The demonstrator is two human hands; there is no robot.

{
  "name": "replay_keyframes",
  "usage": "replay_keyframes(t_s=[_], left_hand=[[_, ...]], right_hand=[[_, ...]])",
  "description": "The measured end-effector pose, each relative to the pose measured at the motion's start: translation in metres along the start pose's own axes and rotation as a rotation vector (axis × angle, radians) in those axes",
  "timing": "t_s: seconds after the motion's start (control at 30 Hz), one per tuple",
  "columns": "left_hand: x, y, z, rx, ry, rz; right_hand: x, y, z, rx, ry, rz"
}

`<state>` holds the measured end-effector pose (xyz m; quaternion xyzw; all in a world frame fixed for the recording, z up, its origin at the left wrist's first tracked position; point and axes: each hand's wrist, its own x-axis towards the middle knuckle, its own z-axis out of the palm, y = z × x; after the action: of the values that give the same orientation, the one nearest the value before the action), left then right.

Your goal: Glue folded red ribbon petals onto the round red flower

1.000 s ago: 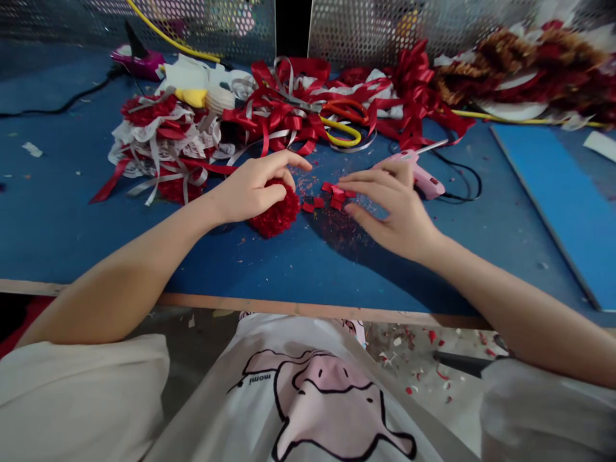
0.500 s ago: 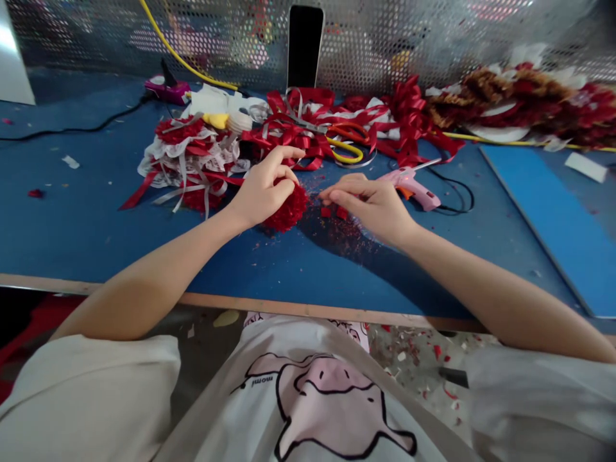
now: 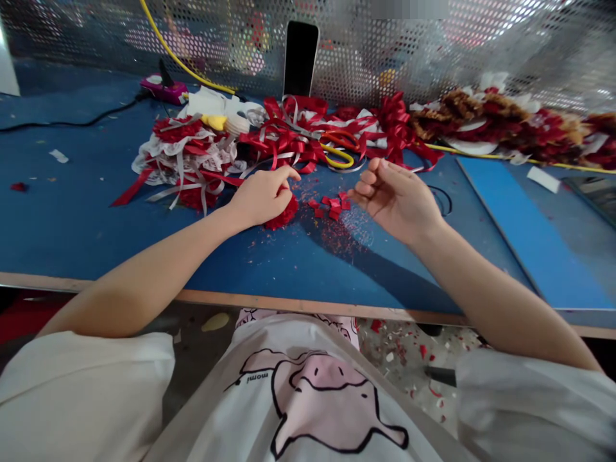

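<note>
My left hand (image 3: 262, 197) is closed on a red frilly pom-pom (image 3: 283, 215) at the tabletop, its index finger stretched out past the thumb. The fingers hide most of the pom-pom. To the right of it lie several small red fabric pieces (image 3: 332, 205) among fine red scraps. My right hand (image 3: 397, 197) is held just right of these pieces, with the palm partly turned up. Its fingers are curled and the thumb lies close to the index finger; I cannot make out anything between them. The pink glue gun is hidden behind this hand; only its black cord (image 3: 445, 200) shows.
Scissors (image 3: 339, 157) with yellow and orange handles lie on a heap of red and grey ribbons (image 3: 392, 125). A red and white lace bundle (image 3: 180, 157) is at left. Behind stand a phone (image 3: 301, 59) and a purple power socket (image 3: 163, 90). A blue board (image 3: 534, 231) lies at right.
My right hand has moved right and turned from palm down to partly palm up, uncovering the red pieces and covering the glue gun. My left hand stays on the pom-pom. The view has shifted slightly.
</note>
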<state>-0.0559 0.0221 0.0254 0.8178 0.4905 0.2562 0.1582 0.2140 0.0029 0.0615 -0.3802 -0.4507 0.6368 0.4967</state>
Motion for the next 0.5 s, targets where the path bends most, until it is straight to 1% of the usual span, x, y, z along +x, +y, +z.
replay_keyframes(t_s=[0.03,0.1,0.17,0.23,0.3,0.37,0.43,0.5], left_hand=[[0.001,-0.003,0.001,0.056,-0.003,0.02],[0.005,-0.009,0.002,0.132,0.03,0.073],[0.006,-0.012,0.003,0.174,0.084,0.148],[0.005,-0.009,0.004,0.18,0.117,0.237],[-0.001,0.001,0.007,0.154,0.086,0.328],[-0.011,0.014,0.014,0.158,0.011,0.393],[-0.02,0.027,0.023,0.232,0.01,0.349],[-0.026,0.034,0.031,0.315,0.029,0.275]], right_hand=[[-0.001,-0.005,-0.001,-0.015,0.013,0.0],[-0.005,-0.014,-0.004,-0.057,0.033,-0.017],[-0.01,-0.023,-0.007,-0.098,0.053,-0.066],[-0.016,-0.032,-0.013,-0.121,0.086,-0.13],[-0.022,-0.041,-0.022,-0.138,0.124,-0.197],[-0.026,-0.048,-0.033,-0.163,0.148,-0.268],[-0.031,-0.052,-0.044,-0.216,0.142,-0.326],[-0.036,-0.053,-0.054,-0.322,0.148,-0.357]])
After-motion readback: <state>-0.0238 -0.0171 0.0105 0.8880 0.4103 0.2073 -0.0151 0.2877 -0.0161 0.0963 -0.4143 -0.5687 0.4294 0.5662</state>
